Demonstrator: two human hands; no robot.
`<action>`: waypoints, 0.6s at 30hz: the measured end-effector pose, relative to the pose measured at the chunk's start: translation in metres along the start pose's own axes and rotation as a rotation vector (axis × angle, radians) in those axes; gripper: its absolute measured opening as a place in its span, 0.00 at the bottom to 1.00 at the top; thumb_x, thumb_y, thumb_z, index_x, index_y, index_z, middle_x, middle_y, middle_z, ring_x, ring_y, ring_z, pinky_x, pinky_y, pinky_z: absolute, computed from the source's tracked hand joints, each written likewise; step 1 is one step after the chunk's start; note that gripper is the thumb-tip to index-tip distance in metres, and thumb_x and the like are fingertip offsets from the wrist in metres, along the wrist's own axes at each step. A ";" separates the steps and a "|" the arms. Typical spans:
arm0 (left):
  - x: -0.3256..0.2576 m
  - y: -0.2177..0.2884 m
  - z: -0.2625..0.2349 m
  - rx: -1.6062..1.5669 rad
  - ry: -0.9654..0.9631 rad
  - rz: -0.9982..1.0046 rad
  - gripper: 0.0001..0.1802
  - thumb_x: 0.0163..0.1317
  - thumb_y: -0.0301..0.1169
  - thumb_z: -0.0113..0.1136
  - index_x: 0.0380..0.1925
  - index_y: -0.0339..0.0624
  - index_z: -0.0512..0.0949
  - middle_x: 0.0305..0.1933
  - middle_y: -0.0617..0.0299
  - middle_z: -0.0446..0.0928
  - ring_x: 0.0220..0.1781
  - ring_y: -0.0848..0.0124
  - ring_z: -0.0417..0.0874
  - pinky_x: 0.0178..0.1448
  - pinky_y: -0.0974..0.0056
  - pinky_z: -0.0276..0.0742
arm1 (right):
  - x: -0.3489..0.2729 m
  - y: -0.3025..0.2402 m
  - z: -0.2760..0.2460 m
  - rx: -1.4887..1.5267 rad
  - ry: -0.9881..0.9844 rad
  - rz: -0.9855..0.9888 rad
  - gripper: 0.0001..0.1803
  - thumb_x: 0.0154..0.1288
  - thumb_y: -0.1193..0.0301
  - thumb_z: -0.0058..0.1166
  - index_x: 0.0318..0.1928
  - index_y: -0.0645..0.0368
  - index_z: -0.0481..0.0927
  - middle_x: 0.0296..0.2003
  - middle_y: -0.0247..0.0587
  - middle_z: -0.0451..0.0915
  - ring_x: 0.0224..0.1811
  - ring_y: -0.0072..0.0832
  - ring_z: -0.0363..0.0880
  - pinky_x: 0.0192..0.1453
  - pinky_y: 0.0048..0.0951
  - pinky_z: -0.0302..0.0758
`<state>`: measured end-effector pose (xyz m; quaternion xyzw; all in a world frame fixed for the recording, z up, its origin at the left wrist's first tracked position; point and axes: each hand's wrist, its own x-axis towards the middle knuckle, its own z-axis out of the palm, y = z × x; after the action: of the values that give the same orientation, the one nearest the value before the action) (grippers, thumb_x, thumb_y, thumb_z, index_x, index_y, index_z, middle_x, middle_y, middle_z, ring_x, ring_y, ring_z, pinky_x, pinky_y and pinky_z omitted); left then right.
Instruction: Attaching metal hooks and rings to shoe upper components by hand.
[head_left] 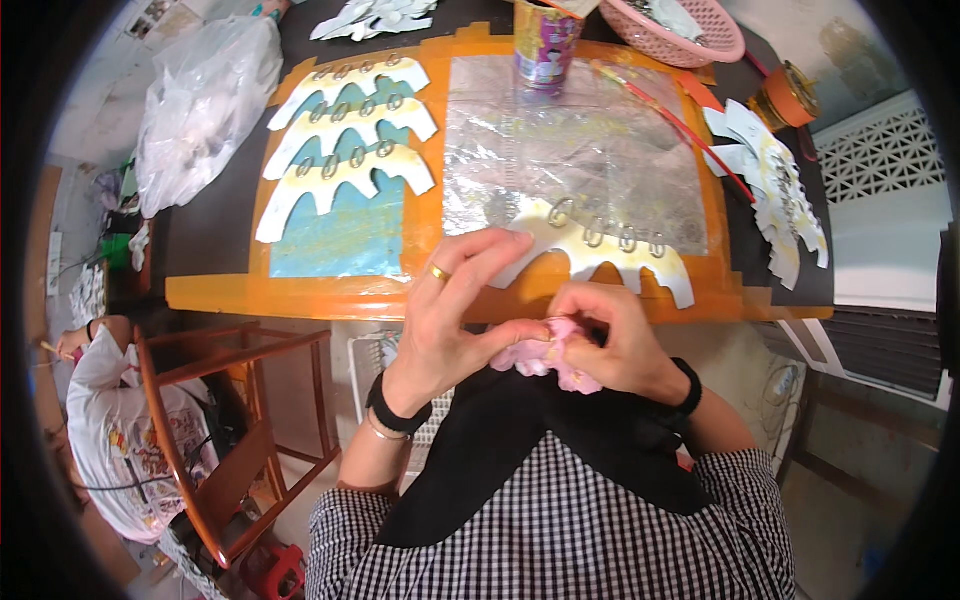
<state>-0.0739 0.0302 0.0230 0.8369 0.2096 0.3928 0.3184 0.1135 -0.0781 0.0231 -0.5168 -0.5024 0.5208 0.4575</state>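
Note:
A crumpled pink cloth (580, 378) is bunched up over my lap, just off the table's front edge. My right hand (625, 345) pinches it with bent fingers. The thumb of my left hand (440, 315) reaches into the cloth's upper fold, while its other fingers are stretched out and apart. Their tips are at the left end of a white arched strip (610, 250), and I cannot tell whether they press on it. Several metal rings stand along that strip's yellowish, glue-like upper band.
Similar ringed strips (345, 165) lie on a blue sheet at left. Behind are a patterned cup (546, 45), a pink basket (680, 30) and a red-handled brush (690, 130). More strips (765, 190) and an orange-banded jar (785, 95) are at right; another person (150, 430) is at left.

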 end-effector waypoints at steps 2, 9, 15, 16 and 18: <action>-0.008 -0.013 -0.001 -0.094 0.057 -0.123 0.42 0.39 0.35 0.82 0.59 0.40 0.77 0.54 0.55 0.79 0.55 0.60 0.80 0.58 0.59 0.77 | -0.004 0.018 -0.012 0.017 0.044 0.004 0.03 0.58 0.78 0.54 0.34 0.65 0.76 0.25 0.28 0.75 0.26 0.12 0.72 0.29 0.19 0.70; -0.011 -0.004 -0.001 -0.653 0.069 -0.495 0.34 0.54 0.21 0.74 0.62 0.39 0.73 0.55 0.62 0.76 0.48 0.76 0.79 0.53 0.70 0.79 | -0.006 0.022 -0.016 0.557 0.026 0.051 0.10 0.62 0.80 0.53 0.44 0.68 0.80 0.38 0.35 0.80 0.40 0.18 0.78 0.46 0.20 0.74; -0.025 0.010 0.006 -1.162 -0.073 -0.831 0.24 0.69 0.26 0.63 0.63 0.39 0.69 0.45 0.65 0.74 0.39 0.78 0.80 0.40 0.73 0.80 | -0.016 0.027 -0.017 0.644 0.008 0.070 0.12 0.70 0.76 0.55 0.51 0.66 0.81 0.42 0.34 0.81 0.41 0.18 0.80 0.45 0.18 0.75; -0.026 0.014 0.009 -1.156 -0.084 -0.841 0.25 0.69 0.31 0.63 0.63 0.38 0.69 0.42 0.65 0.74 0.38 0.76 0.79 0.36 0.73 0.78 | -0.017 0.026 -0.017 0.647 0.006 0.071 0.12 0.70 0.76 0.55 0.51 0.66 0.81 0.42 0.34 0.81 0.41 0.18 0.80 0.45 0.18 0.75; -0.028 0.021 0.013 -1.157 -0.083 -0.880 0.25 0.70 0.31 0.62 0.63 0.38 0.68 0.43 0.64 0.74 0.38 0.76 0.80 0.36 0.72 0.79 | -0.015 0.023 -0.016 0.523 0.024 0.011 0.13 0.69 0.79 0.55 0.52 0.67 0.81 0.40 0.33 0.81 0.41 0.17 0.79 0.44 0.17 0.74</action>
<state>-0.0785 -0.0059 0.0167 0.3869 0.2732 0.2442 0.8462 0.1309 -0.0940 0.0021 -0.3899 -0.3424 0.6292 0.5786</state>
